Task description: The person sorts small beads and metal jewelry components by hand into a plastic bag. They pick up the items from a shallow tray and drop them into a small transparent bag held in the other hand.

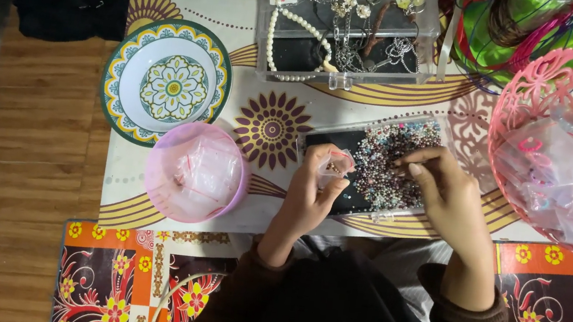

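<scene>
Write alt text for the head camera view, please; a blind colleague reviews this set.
A person's right hand picks at small mixed beads in a clear tray while the left hand holds a small clear bag. Around them: a patterned plate, pink bowl, jewellery box and pink basket.

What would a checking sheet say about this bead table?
Surface: low table with a patterned cover.
Job's things: clear tray of small beads; small clear bag.
Clutter: patterned plate, pink bowl holding plastic bags, clear jewellery box, pink basket, green container.
Grippers: left hand holds the small clear bag; right hand pinches over the beads.
Cables: nothing seen.
Surroundings: wooden floor, floral mat.
</scene>
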